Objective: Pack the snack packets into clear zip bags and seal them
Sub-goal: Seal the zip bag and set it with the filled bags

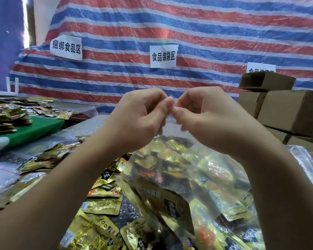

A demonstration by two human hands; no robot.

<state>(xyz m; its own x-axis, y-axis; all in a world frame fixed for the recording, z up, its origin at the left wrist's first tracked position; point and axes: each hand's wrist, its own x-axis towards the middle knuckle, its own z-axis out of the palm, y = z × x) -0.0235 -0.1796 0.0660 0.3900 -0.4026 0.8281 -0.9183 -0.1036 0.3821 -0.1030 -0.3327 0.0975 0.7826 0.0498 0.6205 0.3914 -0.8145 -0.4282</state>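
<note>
A clear zip bag (193,170) full of gold and black snack packets hangs in front of me, lifted by its top edge. My left hand (139,118) and my right hand (206,116) meet at the middle of the bag's zip strip, thumbs and fingertips pinching it, knuckles almost touching. Loose gold snack packets (99,206) lie spread on the table below and to the left of the bag. The bag's lower end is out of frame.
Brown cardboard boxes (285,109) are stacked at the right. A green board (34,130) with more packets sits at the left, beside flat clear bags (2,175). A red, white and blue striped tarp (188,33) with paper labels hangs behind.
</note>
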